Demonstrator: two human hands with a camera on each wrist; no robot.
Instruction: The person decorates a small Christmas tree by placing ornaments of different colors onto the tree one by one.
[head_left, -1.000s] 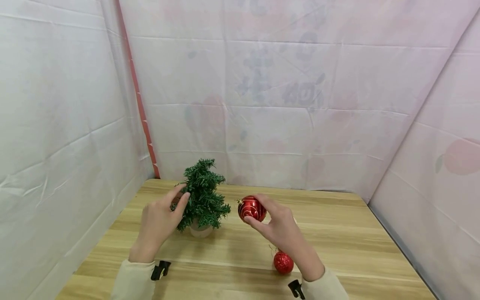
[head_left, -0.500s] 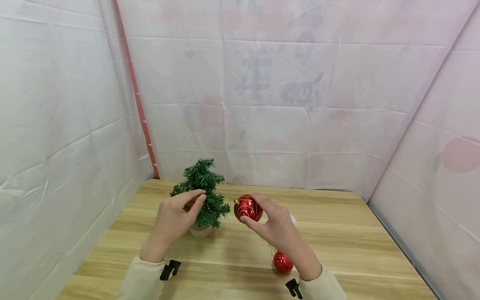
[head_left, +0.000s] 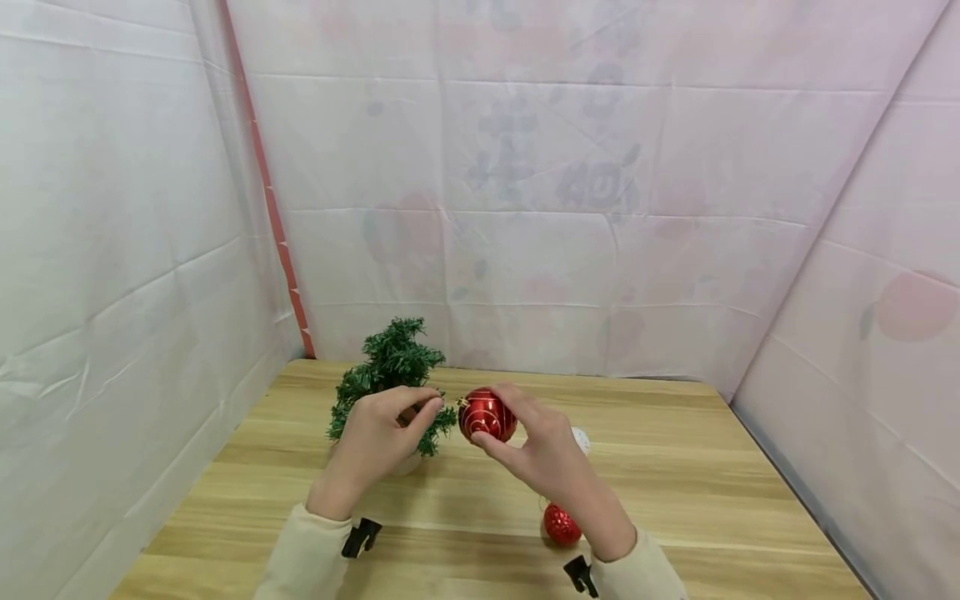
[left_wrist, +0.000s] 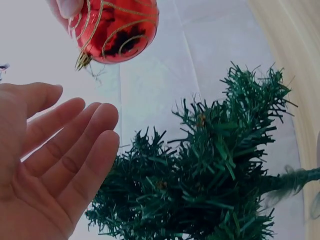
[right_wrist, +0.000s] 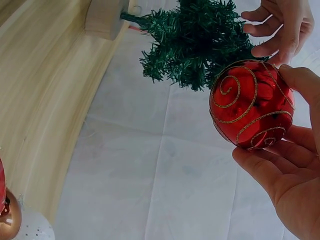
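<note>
My right hand (head_left: 543, 446) holds a shiny red Christmas ball (head_left: 487, 415) with gold swirls, thumb below and fingers above in the head view. The ball's gold cap (left_wrist: 83, 61) points toward my left hand (head_left: 375, 433), with thin thread beside it. In the left wrist view, the left fingers (left_wrist: 80, 175) are loosely bent, hold nothing and lie apart from the ball. Behind that hand stands a small green artificial Christmas tree (head_left: 397, 354), partly hidden by it. Its round pale base (right_wrist: 102, 19) shows in the right wrist view.
A textured red ball (head_left: 562, 525) lies on the wooden table (head_left: 675, 483) by my right forearm. A white ball (head_left: 581, 440) is partly hidden behind the right hand. The right wrist view also shows a copper-coloured ball (right_wrist: 12, 220). White cloth (head_left: 525, 250) walls surround the table.
My left hand has moved right, across the front of the tree, toward the ball's cap, its thumb and forefinger drawing closer together. The right hand has shifted slightly left with the ball.
</note>
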